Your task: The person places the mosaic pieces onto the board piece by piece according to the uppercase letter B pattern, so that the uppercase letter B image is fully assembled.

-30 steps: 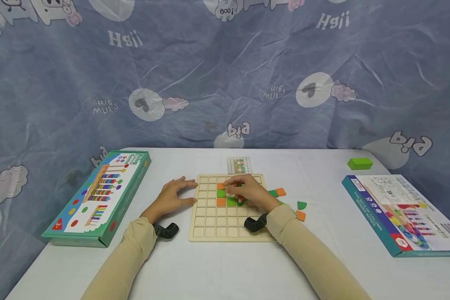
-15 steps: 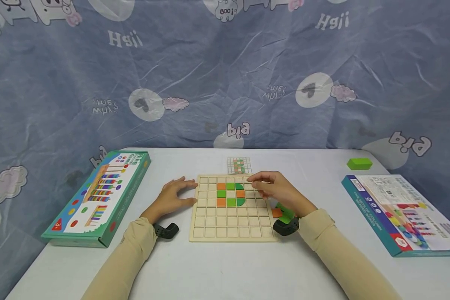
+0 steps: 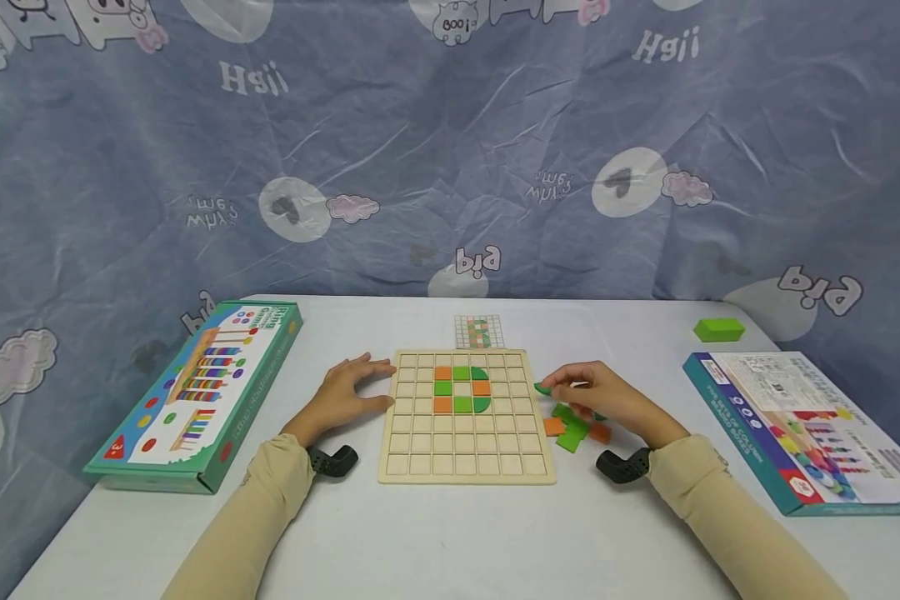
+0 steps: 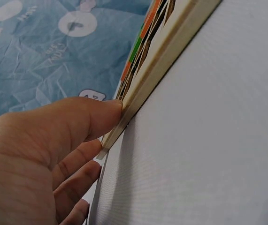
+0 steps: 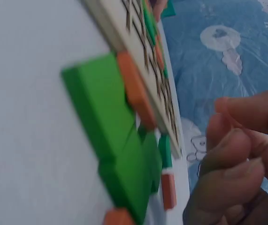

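A wooden grid board (image 3: 431,450) lies mid-table, with orange and green tiles (image 3: 461,406) set in a small block around one bare square. My left hand (image 3: 342,396) rests at its left edge, fingers spread. In the left wrist view the thumb (image 4: 108,117) touches the board's side. My right hand (image 3: 600,398) is over the loose tiles to the right, its fingertips close by a dark green tile (image 3: 542,388). The right wrist view shows these fingers bent, with nothing visible between them. Green tiles (image 5: 105,108) and orange tiles (image 5: 136,91) lie below them.
A small pattern card (image 3: 479,332) lies behind the board. A green-sided game box (image 3: 210,392) is at the left, a teal-edged box (image 3: 810,433) at the right. A bright green block (image 3: 719,330) sits behind the right box.
My right hand has moved right from over the board to the loose tiles, uncovering the tile block. My left hand has stayed at the board's edge.
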Demonstrator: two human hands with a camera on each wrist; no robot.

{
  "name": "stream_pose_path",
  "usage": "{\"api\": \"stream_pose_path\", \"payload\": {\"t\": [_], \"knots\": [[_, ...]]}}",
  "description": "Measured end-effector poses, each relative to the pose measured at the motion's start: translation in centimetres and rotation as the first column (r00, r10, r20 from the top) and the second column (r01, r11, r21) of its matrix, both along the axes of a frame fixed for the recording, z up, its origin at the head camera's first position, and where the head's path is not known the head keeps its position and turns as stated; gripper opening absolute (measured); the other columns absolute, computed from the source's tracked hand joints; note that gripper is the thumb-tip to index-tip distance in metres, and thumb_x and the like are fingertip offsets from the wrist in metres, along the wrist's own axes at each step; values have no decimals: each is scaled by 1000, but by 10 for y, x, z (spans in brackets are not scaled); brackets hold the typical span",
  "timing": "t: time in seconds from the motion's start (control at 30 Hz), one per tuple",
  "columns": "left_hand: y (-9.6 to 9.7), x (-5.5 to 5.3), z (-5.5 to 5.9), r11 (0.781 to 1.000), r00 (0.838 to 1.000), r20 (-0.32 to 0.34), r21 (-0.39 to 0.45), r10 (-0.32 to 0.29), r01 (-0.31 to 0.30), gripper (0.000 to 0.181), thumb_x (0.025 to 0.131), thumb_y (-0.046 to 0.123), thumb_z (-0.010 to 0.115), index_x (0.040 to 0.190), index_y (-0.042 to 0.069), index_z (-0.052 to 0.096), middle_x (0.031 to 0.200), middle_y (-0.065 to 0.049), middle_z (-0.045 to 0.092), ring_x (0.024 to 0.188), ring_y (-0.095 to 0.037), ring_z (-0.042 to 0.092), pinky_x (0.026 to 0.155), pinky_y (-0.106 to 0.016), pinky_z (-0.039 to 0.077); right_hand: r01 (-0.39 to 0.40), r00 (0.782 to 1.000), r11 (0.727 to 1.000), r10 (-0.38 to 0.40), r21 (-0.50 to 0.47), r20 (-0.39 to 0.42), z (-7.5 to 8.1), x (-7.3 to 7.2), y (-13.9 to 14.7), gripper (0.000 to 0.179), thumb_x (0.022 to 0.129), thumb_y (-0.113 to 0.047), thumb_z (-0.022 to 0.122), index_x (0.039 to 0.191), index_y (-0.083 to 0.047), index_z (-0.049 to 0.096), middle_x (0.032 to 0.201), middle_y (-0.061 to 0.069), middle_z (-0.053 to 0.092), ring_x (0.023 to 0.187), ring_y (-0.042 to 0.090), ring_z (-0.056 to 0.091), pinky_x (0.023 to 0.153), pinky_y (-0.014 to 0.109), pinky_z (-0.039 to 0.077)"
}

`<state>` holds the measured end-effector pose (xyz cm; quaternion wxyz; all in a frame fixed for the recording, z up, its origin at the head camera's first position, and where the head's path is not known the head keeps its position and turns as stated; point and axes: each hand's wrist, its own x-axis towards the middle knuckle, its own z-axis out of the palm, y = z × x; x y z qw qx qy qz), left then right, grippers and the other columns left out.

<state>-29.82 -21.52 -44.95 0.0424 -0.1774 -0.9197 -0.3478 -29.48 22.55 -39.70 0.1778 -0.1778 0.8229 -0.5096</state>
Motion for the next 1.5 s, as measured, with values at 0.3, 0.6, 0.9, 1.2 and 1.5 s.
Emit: {"api": "stream_pose_path", "payload": {"t": [0.3, 0.6, 0.9, 1.2, 1.5], "knots": [[-1, 0, -1, 1000, 1000, 7, -5, -3, 3, 55, 91, 23, 83, 142, 6, 70, 157, -15, 59, 159, -45, 32, 132, -62, 13, -57, 994, 993, 65, 99, -83, -10, -6, 19, 29, 98, 4, 65, 125, 11, 72, 109, 10, 72, 71, 13, 48, 60, 24, 41], [-3, -1, -2, 1000, 1000, 5, -1, 1, -1, 55, 91, 22, 84, 142, 6, 70, 157, -15, 59, 159, -45, 33, 132, -62, 13, -104, 962, 962, 161, 251, -219, -10, -6, 18, 31, 88, 9, 69, 118, 5, 78, 103, 7, 69, 83, 17, 53, 68, 25, 45], [-2, -1, -2, 1000, 1000, 7, -11, 4, -4, 54, 91, 23, 82, 142, 7, 70, 157, -15, 60, 159, -44, 33, 133, -61, 13, 4, 982, 955, 51, 295, -180, -9, -5, 21, 26, 92, -4, 79, 117, 1, 75, 95, 4, 61, 63, 13, 46, 59, 26, 41], [-1, -1, -1, 1000, 1000, 7, -7, 2, -2, 54, 91, 23, 82, 142, 6, 70, 157, -15, 60, 159, -45, 33, 133, -62, 13, 32, 986, 958, 17, 286, -165, -9, -6, 22, 21, 94, -11, 81, 111, -1, 73, 92, 3, 60, 55, 11, 46, 50, 25, 43], [0, -1, 0, 1000, 1000, 8, -6, 4, -4, 55, 91, 23, 83, 142, 7, 70, 157, -15, 59, 160, -44, 33, 133, -61, 13, 52, 990, 980, -25, 192, -138, 1, 2, 10, 24, 98, -9, 77, 119, 1, 72, 96, 7, 74, 59, 16, 57, 49, 27, 47]]}}
